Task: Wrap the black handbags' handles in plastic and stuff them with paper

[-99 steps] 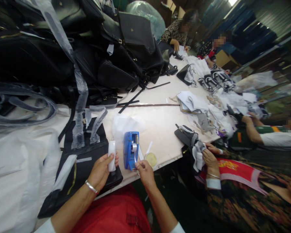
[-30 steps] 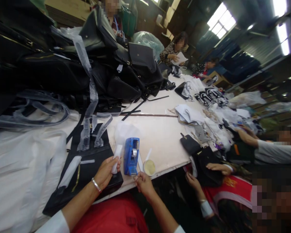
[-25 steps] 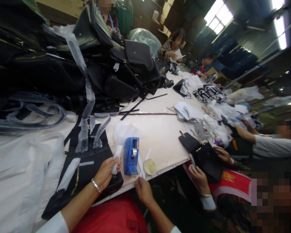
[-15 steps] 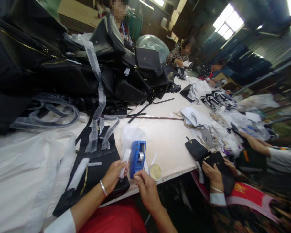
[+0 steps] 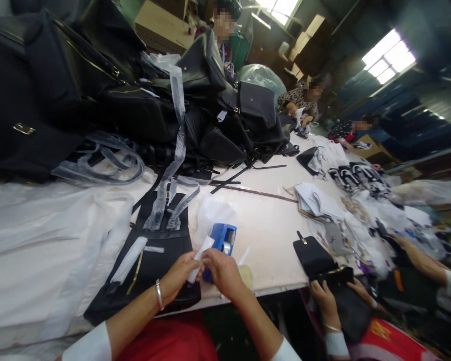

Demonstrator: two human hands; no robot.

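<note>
My left hand (image 5: pixel 175 278), a bracelet at its wrist, grips a narrow white wrapped piece (image 5: pixel 205 246) held up at a slant. Against the right side of that piece rest the pinched fingertips of my right hand (image 5: pixel 225 271); anything between them is too small to make out. Right behind this hand stands a blue tape dispenser (image 5: pixel 228 233), partly covered. A black backpack (image 5: pixel 161 271) lies flat under my left hand, with its straps (image 5: pixel 158 213) in clear plastic wrap and a white wrapped pull on its front.
Black bags (image 5: pixel 143 113) are piled along the back left. White sheeting (image 5: pixel 30 225) covers the left side. A small yellowish tub (image 5: pixel 246 276) sits at the table's edge. On the right a co-worker's hands (image 5: pixel 325 303) handle a black bag (image 5: pixel 351 311). Papers (image 5: pixel 317 200) lie beyond.
My right hand has moved from beside the tape dispenser up and left to the white wrapped piece, now touching it. The camera view has turned slightly left. The co-worker's black bag now gapes at its top.
</note>
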